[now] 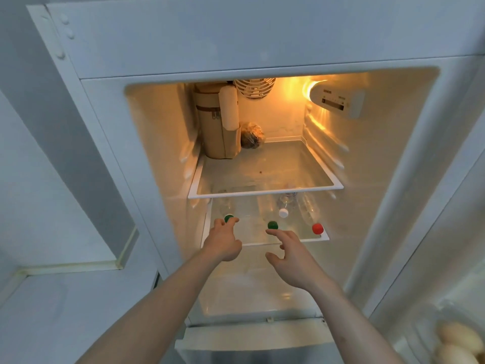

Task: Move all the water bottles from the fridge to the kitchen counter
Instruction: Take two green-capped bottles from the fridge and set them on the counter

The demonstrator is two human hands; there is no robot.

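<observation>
Four clear plastic bottles lay on their sides on the second shelf [324, 237] of the open fridge [380, 179], caps toward the person: a green-capped bottle [228, 218] at the left, a second green-capped bottle [272, 225] near the middle, a white-capped bottle [283, 213] just behind it, and a red-capped bottle [317, 228] at the right edge. The left hand [223, 240] had its fingers curled around the neck of the left bottle, at or just under the cap, though how firmly could not be told. The right hand [291, 256] was released, fingers spread, its fingertips just short of the middle green cap and not touching it. Whether the bottles were full was unclear through the glass shelf above; if filled, each would likely be moderately heavy, with thin walls that dent under a squeeze, and chilled plastic could be slick with condensation. Lying down, they would tend to roll. The stiff neck below the cap looked the surest hold for drawing one forward, with the body taken in the palm once it cleared the shelf. A tan carton [214, 127] and a wrapped lump [252, 135] stood on the top shelf.
</observation>
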